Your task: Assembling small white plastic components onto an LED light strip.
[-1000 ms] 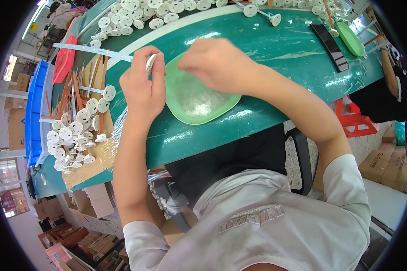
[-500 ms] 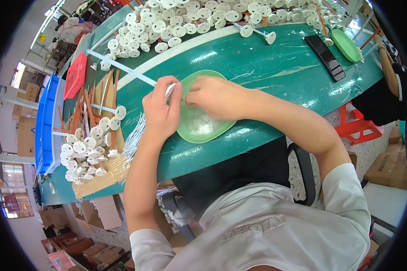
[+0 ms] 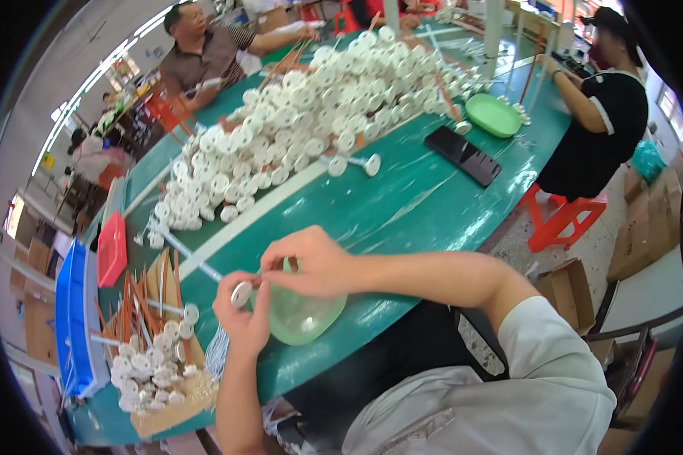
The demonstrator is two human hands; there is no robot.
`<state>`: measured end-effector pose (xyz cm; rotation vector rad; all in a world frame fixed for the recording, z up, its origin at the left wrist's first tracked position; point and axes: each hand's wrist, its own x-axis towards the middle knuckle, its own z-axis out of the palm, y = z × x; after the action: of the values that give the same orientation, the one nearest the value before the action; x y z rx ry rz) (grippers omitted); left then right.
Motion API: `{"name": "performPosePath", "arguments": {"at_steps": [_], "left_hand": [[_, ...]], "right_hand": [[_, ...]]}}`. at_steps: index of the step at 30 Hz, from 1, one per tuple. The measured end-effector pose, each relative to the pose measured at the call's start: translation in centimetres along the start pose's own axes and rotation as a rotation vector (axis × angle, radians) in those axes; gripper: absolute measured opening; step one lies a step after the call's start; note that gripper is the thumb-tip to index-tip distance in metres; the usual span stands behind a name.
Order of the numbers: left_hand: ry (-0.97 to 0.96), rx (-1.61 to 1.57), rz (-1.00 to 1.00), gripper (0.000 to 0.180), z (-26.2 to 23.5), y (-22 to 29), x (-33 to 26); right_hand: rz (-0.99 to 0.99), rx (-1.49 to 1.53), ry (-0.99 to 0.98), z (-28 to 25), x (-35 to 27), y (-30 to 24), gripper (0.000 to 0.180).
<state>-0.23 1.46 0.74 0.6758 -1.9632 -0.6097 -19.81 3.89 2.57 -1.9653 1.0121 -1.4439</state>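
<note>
My left hand [image 3: 243,322] is closed around a white round disc [image 3: 241,294] at the end of a pale blue strip [image 3: 190,258], which slants away to the far left. The fingers of my right hand [image 3: 311,262] are pinched together right beside the disc, touching or nearly touching the left fingertips. Whatever they pinch is too small or hidden to make out. Below both hands sits a light green bowl [image 3: 307,324], partly covered by the right hand and blurred; its contents hardly show.
A large heap of white disc-ended strips [image 3: 303,114] spans the table's far side. A smaller pile [image 3: 148,371] lies on cardboard at left, near a red tray [image 3: 112,249] and blue bin [image 3: 74,318]. A black phone [image 3: 463,155] and green dish [image 3: 493,115] lie far right. Co-workers sit around.
The view has tilted up, bringing co-workers and more of the heap into sight. My right hand has risen from inside the bowl to the disc in my left hand.
</note>
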Motion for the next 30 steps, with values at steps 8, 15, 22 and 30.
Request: {"name": "performPosePath", "arguments": {"at_steps": [8,15,22,30], "left_hand": [[0.207,-0.264,-0.148,0.033,0.1,0.4,0.1],[0.204,-0.22,-0.124,0.034,-0.1,0.3,0.5],[0.152,-0.181,-0.123,0.036,-0.4,0.2,0.3],[0.187,-0.18,-0.114,0.028,-0.4,0.6,0.8]], "right_hand": [[0.121,0.17,0.04,0.3,-0.2,0.2,0.011],[-0.296,-0.154,0.127,0.4,-0.1,0.7,0.009],[-0.242,-0.199,0.111,0.6,-0.5,0.2,0.008],[-0.103,-0.122,0.079,0.4,-0.2,0.2,0.008]]}}
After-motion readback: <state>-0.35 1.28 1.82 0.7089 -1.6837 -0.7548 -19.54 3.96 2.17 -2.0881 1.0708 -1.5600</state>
